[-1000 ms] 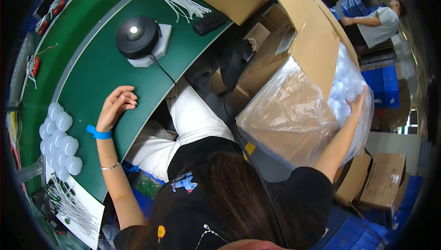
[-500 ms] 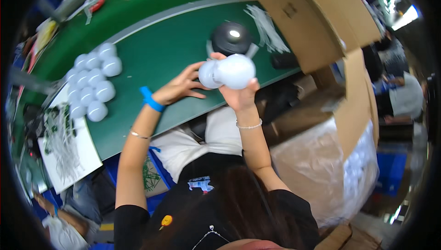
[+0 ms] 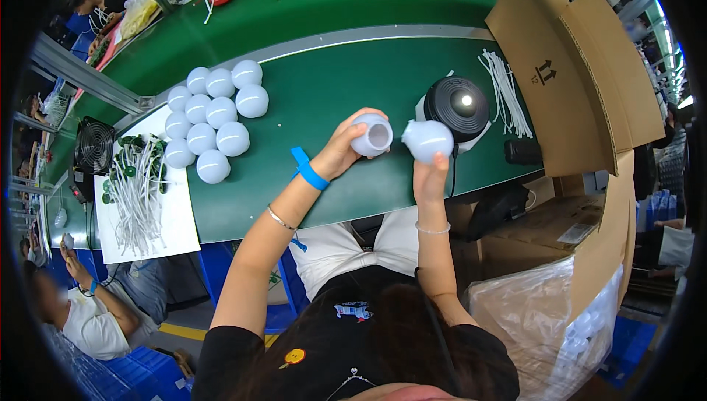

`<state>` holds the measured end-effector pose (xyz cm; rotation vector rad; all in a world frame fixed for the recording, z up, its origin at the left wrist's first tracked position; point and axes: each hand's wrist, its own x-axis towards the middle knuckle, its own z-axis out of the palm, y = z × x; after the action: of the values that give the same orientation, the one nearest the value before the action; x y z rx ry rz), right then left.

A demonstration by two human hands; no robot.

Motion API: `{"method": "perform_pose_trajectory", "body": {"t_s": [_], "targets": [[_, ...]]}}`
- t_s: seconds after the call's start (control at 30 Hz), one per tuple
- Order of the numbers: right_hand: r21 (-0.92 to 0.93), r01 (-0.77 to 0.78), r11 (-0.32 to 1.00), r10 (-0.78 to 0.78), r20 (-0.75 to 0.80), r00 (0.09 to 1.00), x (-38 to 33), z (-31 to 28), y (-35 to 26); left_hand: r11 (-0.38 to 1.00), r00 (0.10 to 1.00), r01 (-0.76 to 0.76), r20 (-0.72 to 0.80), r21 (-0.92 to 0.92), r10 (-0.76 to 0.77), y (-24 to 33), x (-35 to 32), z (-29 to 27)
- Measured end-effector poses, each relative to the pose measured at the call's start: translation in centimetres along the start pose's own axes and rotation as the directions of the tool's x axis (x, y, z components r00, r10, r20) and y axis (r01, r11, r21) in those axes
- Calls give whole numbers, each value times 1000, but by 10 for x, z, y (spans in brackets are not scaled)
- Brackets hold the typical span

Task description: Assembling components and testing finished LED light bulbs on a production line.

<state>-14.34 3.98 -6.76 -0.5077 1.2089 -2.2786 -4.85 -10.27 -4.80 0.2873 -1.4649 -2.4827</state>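
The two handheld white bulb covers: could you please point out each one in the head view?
Left-hand bulb cover (image 3: 364, 141), head view: outer wall beside its opening.
Right-hand bulb cover (image 3: 429, 140), head view: rounded side.

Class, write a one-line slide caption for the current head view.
Left hand and right hand each hold a white globe over a green workbench, with other globes clustered at left.

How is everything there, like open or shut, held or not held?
Left globe: held in the left hand, hole showing
Right globe: held in the right hand, neck pointing left
Other globes: clustered, not held
Black round device: bright spot on top; can't tell if it's on
Plastic-lined cardboard box: open, globes inside
Fan: can't tell if spinning
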Motion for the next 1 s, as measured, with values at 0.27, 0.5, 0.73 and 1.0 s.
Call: {"method": "perform_pose_trajectory", "body": {"t_s": [0.27, 0.5, 0.73, 1.0], "targets": [[-337, 48, 940, -13, 105, 994, -4, 3, 4, 990, 985, 44, 174, -133, -20, 0, -5, 1], [-636, 510, 580, -388, 335, 859, -10, 13, 8, 889, 990, 114, 121, -443, -66, -4, -3, -5], [-561, 256, 787, -179, 190, 965, -13, 7, 8, 828, 972, 182, 227, -530, -68, -3, -3, -11], [-462, 325, 825, -247, 223, 943, -10, 13, 7, 911, 925, 200, 377, -360, -53, 0, -3, -14]]}}
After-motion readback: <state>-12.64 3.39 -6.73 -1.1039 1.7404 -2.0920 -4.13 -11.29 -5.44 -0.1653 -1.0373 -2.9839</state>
